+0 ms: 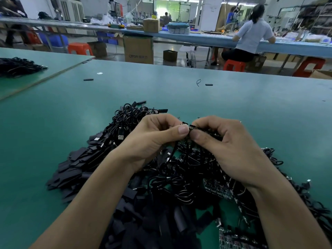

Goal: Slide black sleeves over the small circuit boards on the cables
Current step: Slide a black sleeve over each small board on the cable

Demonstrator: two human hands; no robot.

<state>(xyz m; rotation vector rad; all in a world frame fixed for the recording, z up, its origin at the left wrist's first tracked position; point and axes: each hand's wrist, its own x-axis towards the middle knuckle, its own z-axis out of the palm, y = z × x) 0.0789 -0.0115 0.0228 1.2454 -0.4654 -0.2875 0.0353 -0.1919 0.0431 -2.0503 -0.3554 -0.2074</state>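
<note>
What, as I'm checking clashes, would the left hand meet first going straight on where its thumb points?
The left hand aims its thumb at the right hand; it would likely meet that thumb first, across the small black piece both pinch.

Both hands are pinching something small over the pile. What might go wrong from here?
1. Both thumbs cover the small black part that the left hand and right hand pinch, so a misalignment might go unnoticed.
2. A cable hangs from the hands into the tangled cable pile; pulling may drag others along.
</note>
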